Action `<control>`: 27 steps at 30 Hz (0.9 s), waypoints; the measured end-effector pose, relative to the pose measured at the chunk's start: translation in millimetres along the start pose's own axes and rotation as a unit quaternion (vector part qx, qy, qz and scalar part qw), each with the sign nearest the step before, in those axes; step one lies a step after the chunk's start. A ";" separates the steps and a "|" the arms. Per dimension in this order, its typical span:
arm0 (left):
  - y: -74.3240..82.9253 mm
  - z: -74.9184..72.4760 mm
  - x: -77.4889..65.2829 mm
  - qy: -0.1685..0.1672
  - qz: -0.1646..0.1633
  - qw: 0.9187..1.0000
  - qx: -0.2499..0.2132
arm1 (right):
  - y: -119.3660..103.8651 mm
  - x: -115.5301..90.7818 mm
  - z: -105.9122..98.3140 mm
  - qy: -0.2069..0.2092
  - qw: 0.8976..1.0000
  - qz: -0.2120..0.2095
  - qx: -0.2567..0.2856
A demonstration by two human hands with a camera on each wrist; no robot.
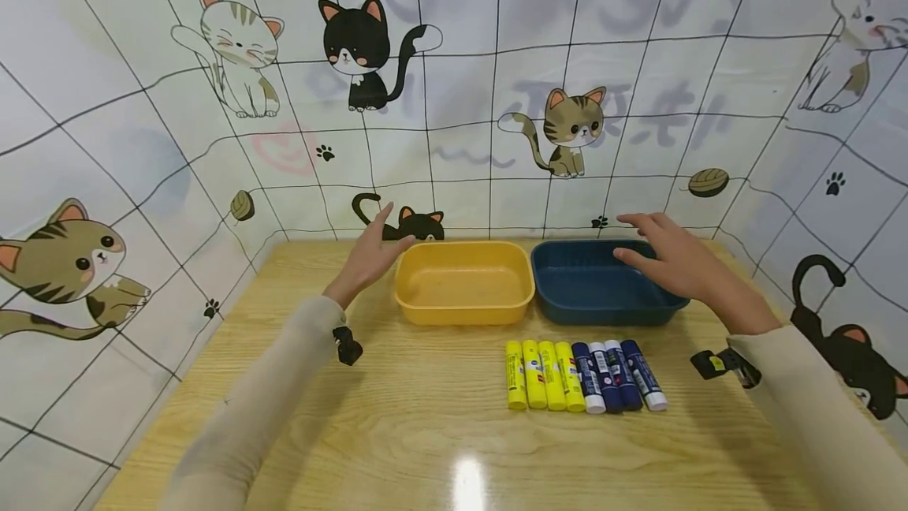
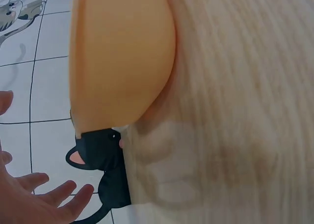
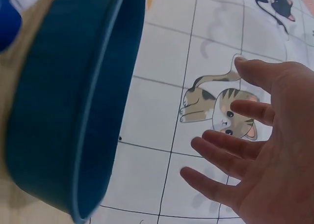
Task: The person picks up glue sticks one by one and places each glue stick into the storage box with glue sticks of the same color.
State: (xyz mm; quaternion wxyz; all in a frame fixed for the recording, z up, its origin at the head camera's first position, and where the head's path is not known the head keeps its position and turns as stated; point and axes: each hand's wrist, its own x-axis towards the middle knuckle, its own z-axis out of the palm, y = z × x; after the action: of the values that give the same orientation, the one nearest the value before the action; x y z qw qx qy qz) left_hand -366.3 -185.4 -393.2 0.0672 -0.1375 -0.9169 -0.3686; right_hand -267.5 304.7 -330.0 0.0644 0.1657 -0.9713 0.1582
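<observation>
My left hand [image 1: 370, 257] hovers just left of the yellow plastic basket [image 1: 464, 315], fingers spread and holding nothing. On the other side, my right hand [image 1: 670, 259] overlaps the right end of the dark blue basket [image 1: 610, 315] in the head view, its fingers extended and free of any object. The right wrist view shows this hand [image 3: 255, 150] apart from the blue wall of the basket [image 3: 54, 106]. In front of the baskets lie several yellow glue sticks [image 1: 534, 375], followed by several navy glue sticks [image 1: 617, 377] with white parts, all side by side in one row.
The two baskets stand side by side at the back of the wooden table [image 1: 397, 432]. A white gridded cloth with cartoon cats [image 1: 464, 85] rises behind the table and along both sides. Small dark cameras sit on both wrists.
</observation>
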 end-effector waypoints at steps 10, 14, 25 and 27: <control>-15.7 21.0 -15.5 -0.016 -0.031 0.996 -0.080 | -3.8 -33.0 19.4 0.013 0.999 -0.019 0.030; -15.4 28.1 -23.2 -0.023 -0.043 0.994 -0.100 | -2.2 -41.8 25.2 -0.044 0.998 -0.017 0.044; -15.5 46.9 -30.5 -0.026 -0.067 0.986 -0.148 | 7.0 -56.6 31.8 -0.267 0.946 0.051 0.178; -17.3 49.2 -31.8 -0.028 -0.068 0.986 -0.148 | 7.0 -57.2 32.9 -0.278 0.942 0.062 0.180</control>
State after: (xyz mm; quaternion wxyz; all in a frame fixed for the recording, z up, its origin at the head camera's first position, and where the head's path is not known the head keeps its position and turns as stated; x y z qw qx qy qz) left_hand -342.3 -169.7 -447.1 -0.0050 -0.0934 -0.8610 -0.4999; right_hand -218.7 317.5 -373.1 -0.2489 0.1512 -0.9143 0.2816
